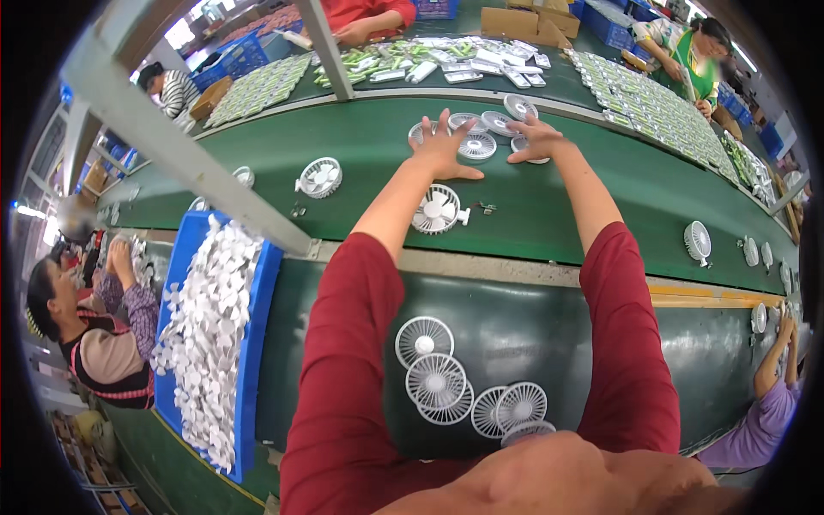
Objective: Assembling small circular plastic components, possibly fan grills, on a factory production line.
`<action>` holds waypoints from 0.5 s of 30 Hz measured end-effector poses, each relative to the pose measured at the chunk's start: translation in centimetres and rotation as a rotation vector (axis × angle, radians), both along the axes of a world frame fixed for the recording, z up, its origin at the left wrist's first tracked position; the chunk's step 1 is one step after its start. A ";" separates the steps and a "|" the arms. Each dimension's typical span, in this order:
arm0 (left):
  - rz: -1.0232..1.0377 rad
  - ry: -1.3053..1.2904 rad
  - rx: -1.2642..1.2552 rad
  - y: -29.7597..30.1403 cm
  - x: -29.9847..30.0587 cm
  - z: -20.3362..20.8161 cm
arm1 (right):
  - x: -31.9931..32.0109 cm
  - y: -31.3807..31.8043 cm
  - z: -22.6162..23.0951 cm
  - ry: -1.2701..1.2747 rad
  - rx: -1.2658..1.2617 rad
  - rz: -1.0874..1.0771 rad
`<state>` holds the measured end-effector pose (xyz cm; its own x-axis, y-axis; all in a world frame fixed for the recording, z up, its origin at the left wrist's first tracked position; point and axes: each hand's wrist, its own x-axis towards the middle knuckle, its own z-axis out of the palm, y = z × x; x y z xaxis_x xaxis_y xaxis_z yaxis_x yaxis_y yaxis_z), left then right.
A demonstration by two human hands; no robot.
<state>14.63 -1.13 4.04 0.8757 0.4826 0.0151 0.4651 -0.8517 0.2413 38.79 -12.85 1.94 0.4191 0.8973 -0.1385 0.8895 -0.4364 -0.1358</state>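
Observation:
Both my arms reach far out over the green conveyor belt point(369, 137). My left hand point(439, 154) is open, its fingers spread over several round white fan grilles; one grille point(476, 147) lies just right of its fingers. My right hand point(541, 140) is open too, fingers apart, above a grille point(530, 158) partly hidden under it. I cannot tell whether either hand touches them. More grilles point(520, 106) overlap beyond and between the hands. Nearer to me, below my left wrist, lies a small white fan point(436, 209) with its blades showing, beside small metal-looking bits point(487, 208).
Loose grilles point(436, 381) lie on the dark worktable point(326, 318) before me. A blue tray point(264, 292) of white fan blades stands left, near a grey metal post point(206, 163). More fans point(321, 178) sit along the belt. Green-and-white parts point(661, 107) cover the far bench. Other people work around.

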 end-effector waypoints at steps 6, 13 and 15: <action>0.010 -0.083 0.180 2.6 5.6 -3.8 | -0.3 0.1 -0.9 0.009 0.209 0.018; -0.220 -0.536 0.150 -2.4 3.5 -5.1 | -3.0 -5.4 -3.0 -0.209 0.535 0.111; -0.243 -0.503 -0.023 -5.7 1.3 -4.3 | -5.1 -8.2 -1.5 -0.120 0.481 0.194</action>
<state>15.96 -6.83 -0.22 0.8494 0.2730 0.4517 0.0787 -0.9118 0.4031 33.71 -21.08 0.47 0.2270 0.9103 0.3462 0.9692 -0.1762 -0.1722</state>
